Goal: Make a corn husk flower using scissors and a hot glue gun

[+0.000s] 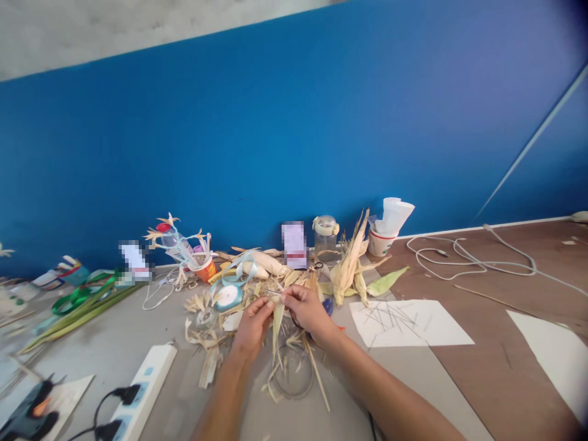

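My left hand point(253, 324) is closed in a pinch at the upper end of a pale green strip of corn husk point(277, 327), which hangs down between my hands. Close beside it, my right hand point(307, 309) pinches the same end of the husk, fingertips almost meeting the left ones. A thin pale point sticks up by the right fingertips, and a dark curve shows under that palm; I cannot make out what they are. Below lies a loop of thin wire point(294, 395) among husk scraps. Left of my hands is a roll of light blue ribbon point(228, 297).
Dried corn husks point(349, 269) stand at the back, near a clear jar point(326, 236) and a paper cup point(383, 242). Thin wires lie on white paper point(367, 334) at right. A power strip point(149, 380) and glue gun point(32, 404) occupy the front left. White cable point(482, 263) coils at far right.
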{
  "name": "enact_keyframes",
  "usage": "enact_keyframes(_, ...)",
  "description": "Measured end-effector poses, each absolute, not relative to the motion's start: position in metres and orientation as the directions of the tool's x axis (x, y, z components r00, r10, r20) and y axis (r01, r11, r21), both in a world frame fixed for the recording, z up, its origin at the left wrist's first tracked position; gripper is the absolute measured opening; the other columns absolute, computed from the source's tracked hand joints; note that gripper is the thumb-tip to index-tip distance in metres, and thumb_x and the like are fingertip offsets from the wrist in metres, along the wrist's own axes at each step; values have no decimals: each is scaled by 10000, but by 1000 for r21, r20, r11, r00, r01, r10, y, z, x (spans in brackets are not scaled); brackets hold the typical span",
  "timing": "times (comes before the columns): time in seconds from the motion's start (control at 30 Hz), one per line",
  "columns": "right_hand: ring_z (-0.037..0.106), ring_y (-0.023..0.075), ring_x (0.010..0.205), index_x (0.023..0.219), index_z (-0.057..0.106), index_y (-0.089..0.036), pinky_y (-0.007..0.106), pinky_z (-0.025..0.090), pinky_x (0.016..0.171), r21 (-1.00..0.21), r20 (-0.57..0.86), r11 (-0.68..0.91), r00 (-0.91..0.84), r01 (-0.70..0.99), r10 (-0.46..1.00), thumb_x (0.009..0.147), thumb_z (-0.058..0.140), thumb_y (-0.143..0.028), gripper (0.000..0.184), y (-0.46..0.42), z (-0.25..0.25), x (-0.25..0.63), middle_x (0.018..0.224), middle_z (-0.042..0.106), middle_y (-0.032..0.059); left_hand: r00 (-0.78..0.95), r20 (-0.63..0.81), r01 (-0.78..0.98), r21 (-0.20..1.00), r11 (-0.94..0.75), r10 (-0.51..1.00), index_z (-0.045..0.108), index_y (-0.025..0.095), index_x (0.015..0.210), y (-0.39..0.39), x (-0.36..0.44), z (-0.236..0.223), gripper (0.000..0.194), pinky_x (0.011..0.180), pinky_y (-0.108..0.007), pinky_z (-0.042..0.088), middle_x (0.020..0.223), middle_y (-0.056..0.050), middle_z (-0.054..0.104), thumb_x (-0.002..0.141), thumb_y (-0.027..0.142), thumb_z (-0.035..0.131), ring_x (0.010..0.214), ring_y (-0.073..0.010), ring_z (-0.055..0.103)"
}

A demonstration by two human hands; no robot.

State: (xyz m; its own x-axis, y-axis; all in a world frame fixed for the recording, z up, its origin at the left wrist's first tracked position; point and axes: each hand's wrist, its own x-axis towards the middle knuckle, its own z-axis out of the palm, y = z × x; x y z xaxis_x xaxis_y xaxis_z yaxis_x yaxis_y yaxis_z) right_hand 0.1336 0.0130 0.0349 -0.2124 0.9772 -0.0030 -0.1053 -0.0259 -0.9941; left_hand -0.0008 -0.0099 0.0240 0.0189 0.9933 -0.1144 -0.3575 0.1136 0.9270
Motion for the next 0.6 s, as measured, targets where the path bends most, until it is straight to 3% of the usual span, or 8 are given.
enact_keyframes(0.27,275,58,403,638,487,-173,188,205,410,-968,-46,-102,-236,-231,971,688,527,-353,192,10,38,132,439,348,-87,62,-92,-301,948,107,994,632,152,742,-11,0,27,232,633,-247,412,674,-10,602,612,314,736,623,-125,542)
enact_keyframes(0.5,450,112,590,659,530,-166,220,372,575,-989,141,145,-150,16,979,730,483,-277,140,12,32,132,599,496,-23,150,-88,-228,966,122,985,612,164,765,-11,3,28,238,669,-245,412,714,-18,615,575,198,751,694,-141,551)
enact_keyframes(0.6,476,125,628,676,531,-165,227,393,601,-986,146,156,-130,67,981,752,456,-265,146,14,32,134,631,524,-9,174,-91,-221,967,129,981,610,161,762,-12,6,31,255,684,-265,415,729,-33,626,558,195,759,712,-158,561)
